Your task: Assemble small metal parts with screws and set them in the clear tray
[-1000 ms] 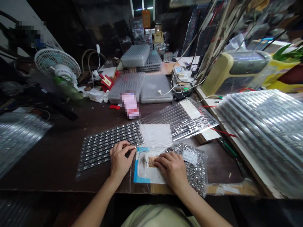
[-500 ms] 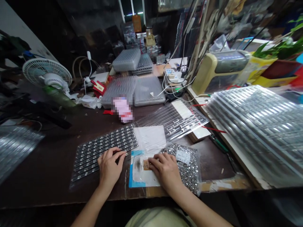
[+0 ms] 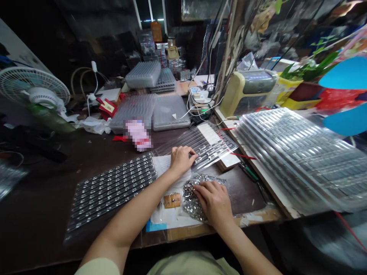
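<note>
- Reaching forward, the left hand [image 3: 182, 160] had its thumb and forefinger curved nearly together at the clear ribbed tray [image 3: 192, 138]. Whether a part sat between those fingertips could not be told.
- Just beside the left fingertips, small shiny metal frames [image 3: 202, 148] lay along the tray's grooves. In my judgement, a light pinch on one frame's edge suited such close rows, since a broad grip could have nudged its neighbours.
- Nearer the body, the right hand [image 3: 215, 204] was half closed, palm down, its fingers bent over the clear bag of small metal pieces [image 3: 192, 202]. The fingertips touched the heap at the bag's left part; a grasped piece could not be made out.
- For the right hand, picking from the top of the heap with fingertips alone seemed wise; pressing down might have spilled loose pieces.
- Left of the right hand, apart from its fingers, a small orange-brown block [image 3: 172, 200] with a dark spot lay on a pale, blue-edged sheet [image 3: 156, 226].
- Beyond the left forearm's outer side, a dark strip tray [image 3: 111, 187] held even rows of shiny pieces; keeping that forearm raised looked sensible, to avoid brushing them.
</note>
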A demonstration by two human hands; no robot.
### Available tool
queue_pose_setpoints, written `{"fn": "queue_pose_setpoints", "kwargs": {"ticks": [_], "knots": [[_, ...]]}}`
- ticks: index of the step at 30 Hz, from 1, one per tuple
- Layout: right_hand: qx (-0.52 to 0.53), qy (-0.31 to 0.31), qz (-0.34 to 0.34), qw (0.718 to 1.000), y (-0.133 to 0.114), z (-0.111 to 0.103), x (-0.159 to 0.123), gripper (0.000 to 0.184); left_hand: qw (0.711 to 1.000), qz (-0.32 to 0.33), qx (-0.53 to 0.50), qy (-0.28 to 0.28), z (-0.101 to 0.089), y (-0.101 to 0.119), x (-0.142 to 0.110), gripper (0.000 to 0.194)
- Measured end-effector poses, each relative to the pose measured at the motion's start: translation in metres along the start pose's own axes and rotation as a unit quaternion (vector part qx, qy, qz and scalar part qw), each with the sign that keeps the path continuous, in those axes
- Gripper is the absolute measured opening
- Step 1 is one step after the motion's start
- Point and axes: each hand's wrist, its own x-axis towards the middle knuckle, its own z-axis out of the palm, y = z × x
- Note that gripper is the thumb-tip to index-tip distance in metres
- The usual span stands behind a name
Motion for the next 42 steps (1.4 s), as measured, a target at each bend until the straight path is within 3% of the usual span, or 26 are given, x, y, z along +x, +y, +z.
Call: {"fn": "queue_pose_setpoints", "kwargs": {"ticks": [3, 5, 8, 10, 13, 17, 24, 30, 36, 42], "knots": [[-0.013, 0.071, 0.034, 0.997, 0.038, -0.015, 0.033, 0.031, 1.000, 0.004, -0.001, -0.003, -0.002, -0.009, -0.009, 0.012], [-0.041, 0.100, 0.094, 0.990, 0.073, -0.025, 0.064, 0.039, 1.000, 0.011, -0.009, 0.023, -0.002, -0.015, -0.019, 0.010], [-0.039, 0.036, 0.201, 0.978, 0.122, -0.033, 0.106, 0.043, 0.993, 0.002, -0.022, 0.112, 0.004, -0.021, -0.038, 0.026], [-0.018, -0.004, 0.218, 0.976, 0.145, -0.032, 0.124, 0.037, 0.987, -0.021, -0.010, 0.157, 0.010, -0.024, -0.053, 0.038], [0.013, -0.023, 0.218, 0.976, 0.162, -0.026, 0.136, 0.033, 0.984, -0.049, 0.012, 0.170, 0.019, -0.028, -0.073, 0.044], [0.054, 0.005, 0.200, 0.978, 0.162, -0.031, 0.140, 0.036, 0.985, -0.047, -0.011, 0.168, 0.025, -0.031, -0.083, 0.049], [0.082, 0.042, 0.162, 0.982, 0.144, -0.053, 0.151, 0.038, 0.981, -0.025, -0.040, 0.190, 0.030, -0.036, -0.078, 0.054], [0.032, 0.073, 0.163, 0.983, 0.126, -0.068, 0.142, 0.030, 0.981, 0.012, -0.026, 0.193, 0.038, -0.040, -0.080, 0.060], [-0.075, 0.116, 0.166, 0.976, 0.127, -0.069, 0.139, 0.029, 0.977, 0.023, -0.027, 0.211, 0.045, -0.048, -0.071, 0.061], [-0.081, 0.094, 0.176, 0.976, 0.127, -0.064, 0.121, 0.022, 0.978, 0.016, -0.061, 0.200, 0.046, -0.054, -0.073, 0.052]]}}
